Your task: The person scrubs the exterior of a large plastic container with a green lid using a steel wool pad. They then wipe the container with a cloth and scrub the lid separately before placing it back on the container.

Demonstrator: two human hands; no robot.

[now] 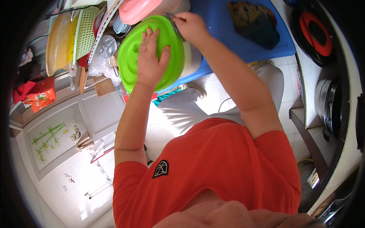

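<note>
My left hand lies flat on a bright green plastic lid, its fingers spread and the thumb apart. The lid sits on a whitish round container, tilted in this view, at the near left part of a blue table. At the lid's right rim, my right hand is closed in a pinch on a grey cloth-like piece. That piece runs along the rim and is mostly hidden by the fingers.
A pink lid tops another container behind. A crumpled dark cloth lies on the table. To the left are a pale green basket, plastic bags and an orange packet. A black and red round pan-like thing stands right.
</note>
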